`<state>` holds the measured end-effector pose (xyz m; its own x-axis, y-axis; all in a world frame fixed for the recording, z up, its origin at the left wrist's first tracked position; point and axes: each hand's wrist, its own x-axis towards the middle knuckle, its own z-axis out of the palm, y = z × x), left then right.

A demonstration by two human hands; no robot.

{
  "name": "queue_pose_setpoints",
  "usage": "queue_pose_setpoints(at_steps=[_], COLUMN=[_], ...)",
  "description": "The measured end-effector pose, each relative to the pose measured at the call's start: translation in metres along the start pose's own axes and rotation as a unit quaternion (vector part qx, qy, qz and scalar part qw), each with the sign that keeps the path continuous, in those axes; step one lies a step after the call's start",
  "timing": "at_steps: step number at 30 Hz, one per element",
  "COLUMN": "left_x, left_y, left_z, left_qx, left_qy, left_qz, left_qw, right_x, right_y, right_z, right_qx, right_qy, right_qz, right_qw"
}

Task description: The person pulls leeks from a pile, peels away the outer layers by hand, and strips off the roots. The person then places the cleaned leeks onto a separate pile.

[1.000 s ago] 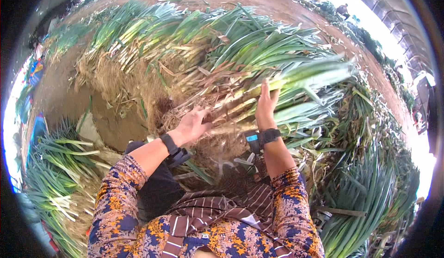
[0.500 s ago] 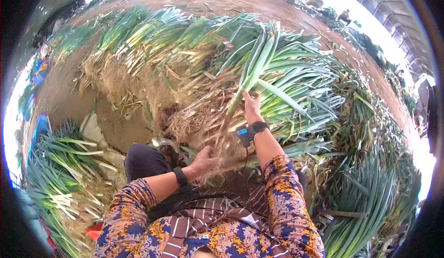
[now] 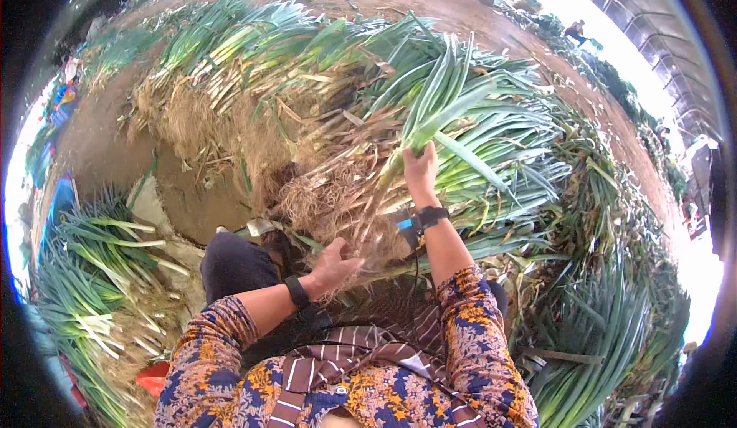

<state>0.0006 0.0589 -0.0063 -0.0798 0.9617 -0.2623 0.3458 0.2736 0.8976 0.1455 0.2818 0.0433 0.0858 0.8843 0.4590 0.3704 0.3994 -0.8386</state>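
My right hand (image 3: 419,173) is closed around a leek (image 3: 390,173), just below where its green leaves fan out. The leek slants, leaves up and away from me, with its brownish lower stem and roots coming down toward my lap. Close to that root end is my left hand (image 3: 332,268), its thumb apart from the curled fingers, with thin root strands around it. I see nothing clearly held in it. Beyond my hands lies a large pile of untrimmed leeks (image 3: 499,140) with tangled dry roots (image 3: 311,198) facing me.
Cleaner leeks (image 3: 104,247) with pale stems lie at my left. A heap of stripped leaves (image 3: 595,175) is at the right, with more leeks (image 3: 591,336) in front of it. A red object (image 3: 153,378) lies at lower left. Far off, a person (image 3: 574,32) sits low.
The held leek's leaves have swung slightly to the right and spread, and my right hand has turned a little around the stem. My left hand's thumb and fingers have parted.
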Motion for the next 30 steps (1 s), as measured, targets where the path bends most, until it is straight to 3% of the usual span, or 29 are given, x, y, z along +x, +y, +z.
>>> queue_pose_setpoints(at_steps=[4,6,11,12,15,16,18,22,23,24,26,30], left_x=[0.002,0.001,0.0,0.001,0.0,0.0,0.0,0.004,0.011,0.004,0.004,0.027], left_y=[-0.001,-0.001,0.011,0.007,0.016,0.023,0.033,0.029,0.018,0.028,0.042,0.012], left_z=[-0.002,-0.003,-0.007,-0.005,-0.006,-0.007,-0.009,-0.014,-0.02,-0.025,-0.024,-0.021], left_qx=[-0.001,0.005,0.076,-0.003,-0.191,-0.227,-0.302,-0.384,-0.484,-0.482,-0.546,-0.448], left_qy=[0.001,-0.008,-0.05,-0.062,-0.106,-0.136,-0.193,-0.284,-0.306,-0.249,-0.289,-0.196], left_qz=[0.016,0.016,-0.02,-0.035,-0.09,-0.079,-0.059,-0.126,-0.157,-0.178,-0.139,-0.138], left_qw=[1.0,1.0,0.996,0.997,0.972,0.961,0.932,0.869,0.805,0.821,0.774,0.861], right_x=[-0.018,-0.036,-0.073,-0.077,-0.083,-0.083,-0.082,-0.094,-0.096,-0.098,-0.107,-0.134], right_y=[-0.014,-0.04,-0.079,-0.098,-0.091,-0.098,-0.087,-0.106,-0.107,-0.107,-0.107,-0.137], right_z=[-0.017,-0.041,-0.11,-0.136,-0.196,-0.212,-0.233,-0.243,-0.243,-0.244,-0.244,-0.248], right_qx=[0.057,0.157,0.174,0.013,0.178,0.137,0.263,0.312,0.317,0.322,0.324,0.3], right_qy=[-0.007,-0.008,0.005,-0.041,0.009,0.025,0.046,0.071,0.076,0.081,0.105,0.121], right_qz=[0.079,0.109,0.063,0.049,0.114,0.196,0.182,0.17,0.168,0.166,0.166,0.124], right_qw=[0.995,0.982,0.983,0.998,0.977,0.971,0.946,0.932,0.93,0.929,0.925,0.938])
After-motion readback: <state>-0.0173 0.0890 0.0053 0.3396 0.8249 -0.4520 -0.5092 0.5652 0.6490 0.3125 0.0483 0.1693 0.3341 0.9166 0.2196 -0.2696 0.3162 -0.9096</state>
